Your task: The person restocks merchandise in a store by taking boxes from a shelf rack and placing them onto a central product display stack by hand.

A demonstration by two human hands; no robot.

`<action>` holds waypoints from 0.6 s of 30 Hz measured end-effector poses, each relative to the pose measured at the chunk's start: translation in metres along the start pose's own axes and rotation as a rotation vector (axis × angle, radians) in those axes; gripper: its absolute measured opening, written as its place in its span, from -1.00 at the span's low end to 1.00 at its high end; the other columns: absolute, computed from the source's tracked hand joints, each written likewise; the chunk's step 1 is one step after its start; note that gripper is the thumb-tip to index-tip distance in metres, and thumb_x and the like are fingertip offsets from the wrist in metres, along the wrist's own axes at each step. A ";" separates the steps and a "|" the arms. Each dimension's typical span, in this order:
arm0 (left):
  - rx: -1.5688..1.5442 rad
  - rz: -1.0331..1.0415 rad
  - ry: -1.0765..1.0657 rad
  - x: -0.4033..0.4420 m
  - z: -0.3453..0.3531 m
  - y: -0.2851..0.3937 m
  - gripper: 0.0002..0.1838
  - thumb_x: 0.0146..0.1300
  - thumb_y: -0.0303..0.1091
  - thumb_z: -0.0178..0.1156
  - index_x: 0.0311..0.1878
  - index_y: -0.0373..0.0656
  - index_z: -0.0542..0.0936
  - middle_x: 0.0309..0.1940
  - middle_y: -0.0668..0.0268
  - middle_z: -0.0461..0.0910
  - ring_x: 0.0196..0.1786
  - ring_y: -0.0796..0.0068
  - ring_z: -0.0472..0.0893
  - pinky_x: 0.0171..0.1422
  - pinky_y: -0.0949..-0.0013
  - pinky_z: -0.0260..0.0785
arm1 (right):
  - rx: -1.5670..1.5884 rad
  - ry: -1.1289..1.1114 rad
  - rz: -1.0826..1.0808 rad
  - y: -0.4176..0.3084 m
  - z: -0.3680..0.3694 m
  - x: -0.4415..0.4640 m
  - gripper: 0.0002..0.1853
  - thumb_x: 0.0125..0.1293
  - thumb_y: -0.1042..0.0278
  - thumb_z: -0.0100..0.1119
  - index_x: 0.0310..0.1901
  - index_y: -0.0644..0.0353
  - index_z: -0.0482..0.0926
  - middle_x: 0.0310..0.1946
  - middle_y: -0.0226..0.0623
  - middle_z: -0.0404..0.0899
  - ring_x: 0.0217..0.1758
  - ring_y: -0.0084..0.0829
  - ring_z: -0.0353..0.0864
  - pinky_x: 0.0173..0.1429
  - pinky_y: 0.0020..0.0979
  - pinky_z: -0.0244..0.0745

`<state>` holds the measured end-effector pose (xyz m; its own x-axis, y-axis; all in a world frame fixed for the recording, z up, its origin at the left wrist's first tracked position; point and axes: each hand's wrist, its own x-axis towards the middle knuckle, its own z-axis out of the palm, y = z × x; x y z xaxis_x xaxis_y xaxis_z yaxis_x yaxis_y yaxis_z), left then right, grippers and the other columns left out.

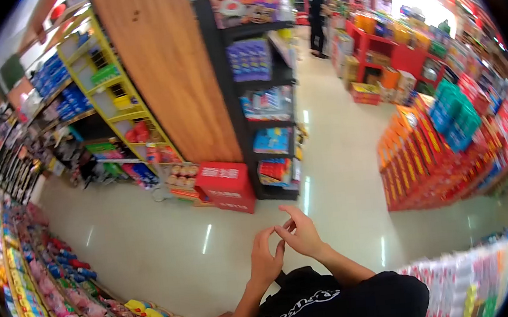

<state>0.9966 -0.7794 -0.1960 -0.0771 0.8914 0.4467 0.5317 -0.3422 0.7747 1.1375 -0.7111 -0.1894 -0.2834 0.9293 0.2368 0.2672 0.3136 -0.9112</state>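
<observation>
Yellow rack [124, 116] stood beside wooden panel [163, 75]. Red box [229, 188] sat at panel's foot, nearest thing to hands, apart from both. Left hand [264, 264] hung before black shirt [372, 303], grip half open, thumb spread from bent fingers. Dark shelf [264, 85] rose beyond, just right of red box. Right hand [304, 238]: grip likewise half open, fingertips meeting left hand's. Red carton stack [416, 158] stood well apart, farthest right.

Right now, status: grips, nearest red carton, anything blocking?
Left grip, right grip: close together, nothing visible held. Red carton by wooden panel: untouched. Nothing visibly blocks it.
</observation>
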 end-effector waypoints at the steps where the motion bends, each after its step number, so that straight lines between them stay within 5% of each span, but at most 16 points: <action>1: -0.004 -0.025 0.022 0.015 -0.016 -0.014 -0.57 0.28 -0.48 0.31 0.20 -0.28 0.47 0.10 0.00 0.55 0.17 -0.04 0.56 0.26 0.10 0.42 | 0.016 -0.040 -0.040 -0.005 0.017 0.027 -0.40 0.29 0.40 0.38 0.33 0.34 0.41 0.13 -0.01 0.54 -0.22 -0.40 0.72 -0.16 -0.42 0.62; 10: 0.027 -0.273 0.326 0.077 -0.155 -0.138 -0.68 0.29 -0.45 0.32 0.06 -0.32 0.50 -0.06 -0.01 0.61 0.04 0.00 0.64 0.15 0.16 0.48 | 0.002 -0.450 -0.228 -0.046 0.187 0.188 -0.26 0.18 0.28 0.46 0.38 0.26 0.38 0.29 -0.10 0.46 -0.13 -0.34 0.70 -0.06 -0.37 0.61; 18: 0.233 -0.369 0.365 0.129 -0.294 -0.272 -0.69 0.22 -0.47 0.34 -0.01 -0.29 0.51 -0.13 0.00 0.63 -0.03 -0.07 0.64 0.08 0.11 0.49 | -0.183 -0.513 -0.502 -0.066 0.369 0.294 -0.30 0.20 0.23 0.41 0.35 0.26 0.40 0.31 -0.04 0.44 -0.03 -0.21 0.70 0.00 -0.25 0.64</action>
<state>0.5944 -0.6585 -0.2174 -0.5575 0.7646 0.3233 0.5832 0.0836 0.8080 0.6966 -0.5302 -0.1845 -0.7948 0.4716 0.3820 0.1288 0.7462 -0.6531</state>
